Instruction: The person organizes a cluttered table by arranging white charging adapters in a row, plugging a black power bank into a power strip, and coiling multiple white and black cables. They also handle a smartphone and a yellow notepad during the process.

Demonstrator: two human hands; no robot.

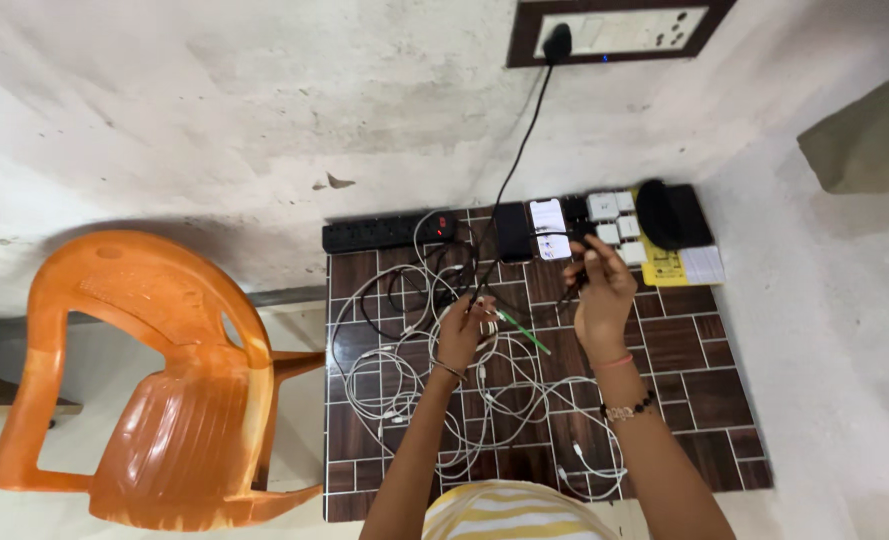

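Note:
My left hand pinches a black cable that runs up the wall to a plug in the wall socket panel. My right hand grips the end of a dark cable close to a phone lying on the brown tiled table. A thin green stick lies between my hands. Tangled white cables spread over the table under and around my left arm.
A black power strip lies at the table's far left edge. White chargers, a black pouch, a yellow card and a white paper sit at the far right. An orange plastic chair stands to the left.

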